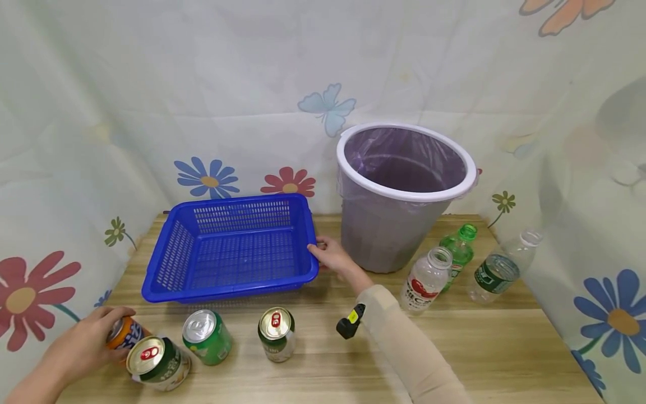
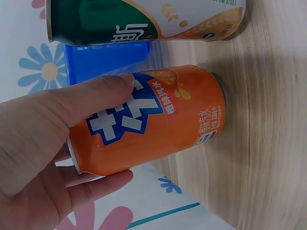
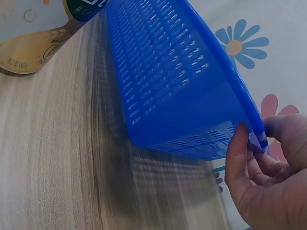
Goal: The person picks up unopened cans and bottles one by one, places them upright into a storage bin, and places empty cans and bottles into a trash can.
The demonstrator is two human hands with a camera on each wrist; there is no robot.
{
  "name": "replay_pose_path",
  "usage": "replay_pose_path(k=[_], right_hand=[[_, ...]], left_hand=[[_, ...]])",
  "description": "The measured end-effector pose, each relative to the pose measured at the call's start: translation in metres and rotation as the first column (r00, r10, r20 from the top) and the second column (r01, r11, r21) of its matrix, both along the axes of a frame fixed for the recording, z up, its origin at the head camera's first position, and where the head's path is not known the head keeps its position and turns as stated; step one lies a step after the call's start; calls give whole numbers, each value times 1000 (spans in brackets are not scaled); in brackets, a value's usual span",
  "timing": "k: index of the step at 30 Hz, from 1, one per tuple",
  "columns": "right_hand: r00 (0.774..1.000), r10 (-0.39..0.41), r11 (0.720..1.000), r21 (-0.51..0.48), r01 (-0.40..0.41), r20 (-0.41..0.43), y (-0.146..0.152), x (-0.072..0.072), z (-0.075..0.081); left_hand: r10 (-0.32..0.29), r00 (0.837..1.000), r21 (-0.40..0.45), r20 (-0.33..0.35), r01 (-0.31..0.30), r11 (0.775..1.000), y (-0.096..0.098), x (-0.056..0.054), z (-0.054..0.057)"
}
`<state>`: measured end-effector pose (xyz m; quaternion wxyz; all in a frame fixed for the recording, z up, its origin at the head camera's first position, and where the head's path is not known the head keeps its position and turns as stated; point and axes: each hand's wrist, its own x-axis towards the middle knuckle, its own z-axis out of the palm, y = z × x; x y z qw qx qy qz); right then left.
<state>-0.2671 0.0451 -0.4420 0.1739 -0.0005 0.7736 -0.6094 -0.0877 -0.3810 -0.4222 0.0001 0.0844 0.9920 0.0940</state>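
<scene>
Orange can: at the near left of the table (image 1: 323, 365), just beside a gold-topped can (image 1: 170, 367); from where I stand its base looks on or very near the wood.
Left hand: wrapped round the upper part of the orange can (image 2: 175, 127), thumb across the printing; the left hand (image 1: 86, 345) covers its top.
Can's weight: I can't tell full from drained; drained, it should be light and dent under a hard squeeze, full, firmer and heavier.
Can's skin: smooth painted metal, probably a little slippery.
Can's best hold: round the body, just above the middle, with even, gentle pressure.
Blue basket: behind the cans, left of the grey bin (image 1: 375, 235); whether the blue basket (image 1: 242, 261) sits fully flat, I can't tell.
Right hand: the right hand (image 1: 333, 257) pinches the rim at the basket's right end.
Basket's feel: thin pierced plastic, likely light and slightly springy; a one-sided lift would tip it.
Basket's best hold: under the lip at both short ends.
</scene>
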Motion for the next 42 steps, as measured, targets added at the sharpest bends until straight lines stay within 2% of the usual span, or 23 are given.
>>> replay_pose_path(k=[19,28,42], right_hand=[[996,23,995,-96,-15,83,-1,-6,-4],[996,13,994,-114,-3,89,-1,-3,0],[995,20,994,-112,-9,102,-2,-5,-3]], left_hand=[[-6,993,3,121,5,1000,-3,-9,5],[-23,991,9,135,22,1000,-4,-11,5],[-64,986,3,156,64,998,-7,-11,6]])
